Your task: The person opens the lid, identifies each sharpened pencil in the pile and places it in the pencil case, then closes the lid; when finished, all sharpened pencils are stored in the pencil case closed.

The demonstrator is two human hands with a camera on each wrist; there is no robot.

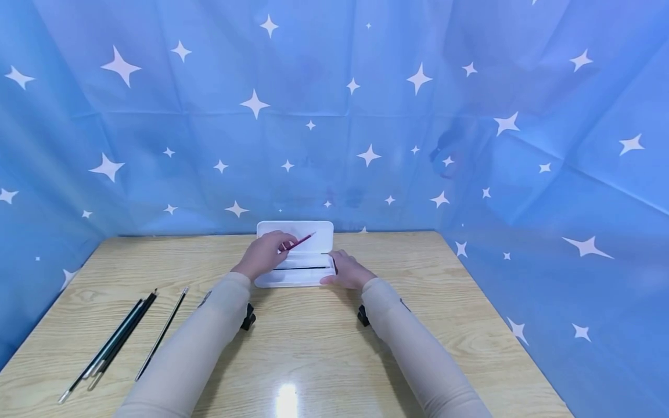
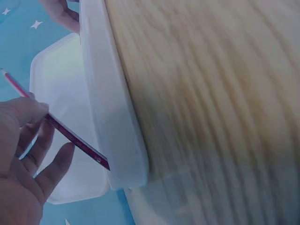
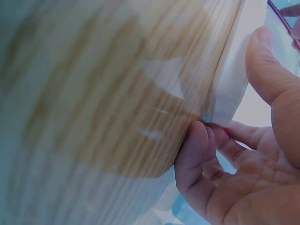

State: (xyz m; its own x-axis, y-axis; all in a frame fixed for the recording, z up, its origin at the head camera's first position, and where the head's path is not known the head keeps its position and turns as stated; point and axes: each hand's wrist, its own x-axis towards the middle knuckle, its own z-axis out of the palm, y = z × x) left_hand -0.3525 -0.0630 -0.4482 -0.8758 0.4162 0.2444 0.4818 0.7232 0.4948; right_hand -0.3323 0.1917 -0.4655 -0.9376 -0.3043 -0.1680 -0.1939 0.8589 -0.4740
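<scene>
A white pencil case (image 1: pixel 292 281) lies unfolded near the table's far edge, its lid (image 1: pixel 320 227) tipped back toward the curtain. Over the case my left hand (image 1: pixel 263 255) pinches a red pencil (image 2: pixel 77 139) between thumb and fingers. The pencil slants, and in the left wrist view its lower end passes behind the case's front wall (image 2: pixel 117 117). One dark pencil (image 1: pixel 300 268) lies lengthwise inside. At the right end, my right hand (image 1: pixel 351 271) grips the case, thumb (image 3: pixel 262 61) along the front wall and fingers curled at the end.
On the table's left side lie several dark pencils (image 1: pixel 122 334) in a bundle, with a single pencil (image 1: pixel 163 332) beside them. Behind the wooden table (image 1: pixel 324 348) hangs a blue curtain (image 1: pixel 313 139) with white stars, close to the lid.
</scene>
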